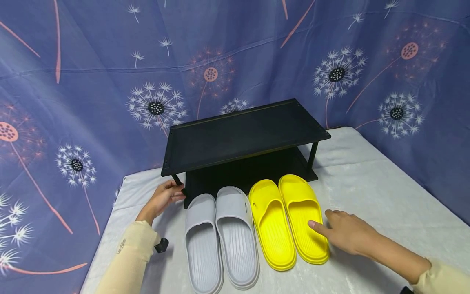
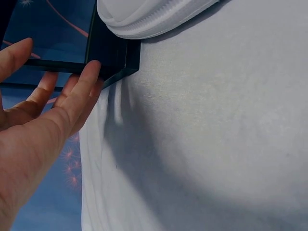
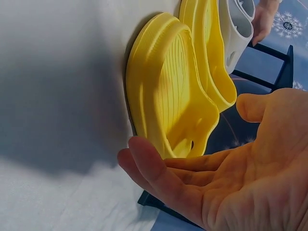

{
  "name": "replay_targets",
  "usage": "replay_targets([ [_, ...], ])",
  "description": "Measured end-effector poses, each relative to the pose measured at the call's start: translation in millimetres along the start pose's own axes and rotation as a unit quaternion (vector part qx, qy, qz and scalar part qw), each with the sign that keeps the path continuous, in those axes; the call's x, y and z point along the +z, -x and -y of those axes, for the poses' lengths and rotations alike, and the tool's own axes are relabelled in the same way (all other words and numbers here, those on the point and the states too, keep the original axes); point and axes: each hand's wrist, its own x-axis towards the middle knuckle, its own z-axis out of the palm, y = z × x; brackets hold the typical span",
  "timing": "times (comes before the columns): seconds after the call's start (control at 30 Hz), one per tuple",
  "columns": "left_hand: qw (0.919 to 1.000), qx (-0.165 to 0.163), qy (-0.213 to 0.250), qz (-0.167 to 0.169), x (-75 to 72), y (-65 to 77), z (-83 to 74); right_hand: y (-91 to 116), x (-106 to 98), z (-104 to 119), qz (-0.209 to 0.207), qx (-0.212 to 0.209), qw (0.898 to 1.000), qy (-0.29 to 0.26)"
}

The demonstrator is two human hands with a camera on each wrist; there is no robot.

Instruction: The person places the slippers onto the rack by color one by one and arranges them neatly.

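A two-tier black shoe rack (image 1: 242,139) stands at the back of the surface. In front of it lie a pair of gray slides (image 1: 238,249) and a pair of yellow slides (image 1: 273,232), toes toward the rack. My left hand (image 1: 167,197) is at the rack's left front post; in the left wrist view its extended fingers (image 2: 79,91) lie along the black frame, thumb apart. Beside the outer yellow slide is my right hand (image 1: 346,232), its thumb over the slide's edge in the head view. The right wrist view shows this palm (image 3: 255,178) empty, with the fingers extended by the slide's toe end.
A pale cloth (image 1: 367,179) covers the surface. Behind and along both sides hangs a blue curtain (image 1: 238,49) printed with dandelions. The gray slides' toes lie close against the rack's lower shelf (image 1: 242,169).
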Motion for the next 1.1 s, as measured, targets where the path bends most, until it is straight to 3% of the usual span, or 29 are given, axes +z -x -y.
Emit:
replay_targets([
  [0.6,0.9999,0.001,0.013,0.01,-0.1,2.4,-2.4,-0.6,5.3,7.3,-0.006,-0.008,1.0,-0.021],
  [1.1,0.9999,0.004,0.014,0.006,-0.5,-0.4,1.2,-0.2,17.4,16.7,-0.006,0.026,0.999,-0.028],
])
